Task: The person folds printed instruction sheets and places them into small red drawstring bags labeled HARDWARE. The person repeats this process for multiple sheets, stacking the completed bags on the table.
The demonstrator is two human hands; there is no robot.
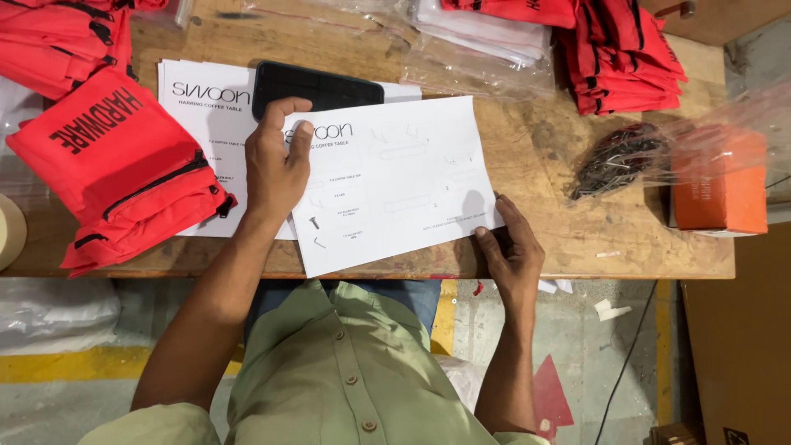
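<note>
Worn wood makes up the table (577, 247), seen from above with a grey concrete floor (626, 363) below its near edge. At the centre lies a white instruction sheet (395, 177), tilted, its lower corner hanging past the table edge. The left hand (276, 169) lies flat on the sheet's upper left corner at 10 o'clock, fingers pressed together. The right hand (511, 251) pinches the sheet's lower right corner at 4 o'clock, thumb on top. Under the sheet sits a second printed sheet (206, 115), with a black phone (317, 86) at 12 o'clock. Red zip pouches (124, 173) lie at 9 o'clock, more red pouches (626, 53) at 2 o'clock, an orange box (725, 185) in clear plastic at 3 o'clock.
</note>
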